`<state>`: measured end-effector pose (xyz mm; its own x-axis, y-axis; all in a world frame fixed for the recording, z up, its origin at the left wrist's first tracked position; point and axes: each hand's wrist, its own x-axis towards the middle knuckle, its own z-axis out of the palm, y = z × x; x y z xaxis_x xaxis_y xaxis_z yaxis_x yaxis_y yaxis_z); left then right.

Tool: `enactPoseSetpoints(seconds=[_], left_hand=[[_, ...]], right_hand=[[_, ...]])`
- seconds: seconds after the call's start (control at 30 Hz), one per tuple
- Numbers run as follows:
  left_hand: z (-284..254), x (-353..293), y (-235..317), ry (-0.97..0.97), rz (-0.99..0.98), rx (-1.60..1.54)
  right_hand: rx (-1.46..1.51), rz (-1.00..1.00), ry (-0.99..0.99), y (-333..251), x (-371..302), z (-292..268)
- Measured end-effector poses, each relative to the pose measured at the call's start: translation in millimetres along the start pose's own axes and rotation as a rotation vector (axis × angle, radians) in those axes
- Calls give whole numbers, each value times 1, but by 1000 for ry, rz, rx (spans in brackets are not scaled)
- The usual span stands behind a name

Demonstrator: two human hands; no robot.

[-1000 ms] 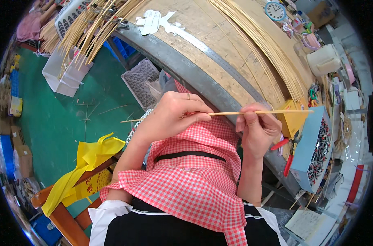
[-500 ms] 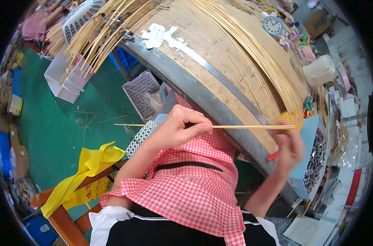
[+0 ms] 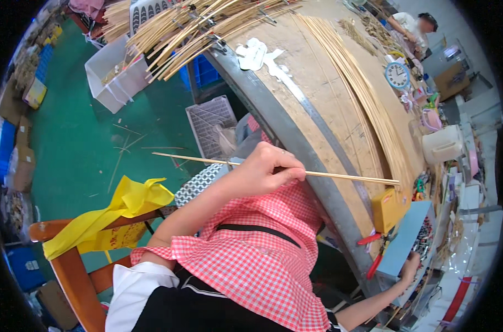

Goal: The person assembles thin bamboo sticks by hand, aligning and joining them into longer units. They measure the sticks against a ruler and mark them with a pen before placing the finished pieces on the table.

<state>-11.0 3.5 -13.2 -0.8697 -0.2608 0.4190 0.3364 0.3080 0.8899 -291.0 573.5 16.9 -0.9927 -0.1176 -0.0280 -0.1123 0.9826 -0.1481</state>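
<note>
A person's left hand (image 3: 273, 169) is raised before the lap, its back turned upward, thumb and fingers pinched closed around a long, thin, pale stick (image 3: 351, 177); whether this is one stick or two laid together is hard to tell. The stick runs through that hand nearly level, one end over the floor to its left, the other over the worktop (image 3: 312, 66) to its right. The right arm stretches far out to the lower right, where the right hand (image 3: 411, 268) dips over the edge of a light-blue box (image 3: 403, 238); its fingertips are hidden, so its grip cannot be told. Below and left of the left hand, a yellow cloth bag (image 3: 131, 202) on a chair (image 3: 74, 279) bears red lettering, too small to read. Beyond the left hand, a round blue clock (image 3: 397, 75) shows a numbered dial. The blue box beside the right hand holds many small dark and metallic pieces (image 3: 427, 235). Up and left of the left hand, a grey crate (image 3: 199, 119) contains something pale, and farther off a white bin (image 3: 105, 94) holds thin scraps.
</note>
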Motion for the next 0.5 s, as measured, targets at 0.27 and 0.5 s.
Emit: enactPoseSetpoints(seconds=[0.27, 0.5], left_hand=[[0, 1, -5, 18, 53, 12], [16, -2, -13, 11, 173, -49]], right_hand=[[-119, -64, 168, 33, -6, 11], [-69, 5, 211, 48, 9, 8]])
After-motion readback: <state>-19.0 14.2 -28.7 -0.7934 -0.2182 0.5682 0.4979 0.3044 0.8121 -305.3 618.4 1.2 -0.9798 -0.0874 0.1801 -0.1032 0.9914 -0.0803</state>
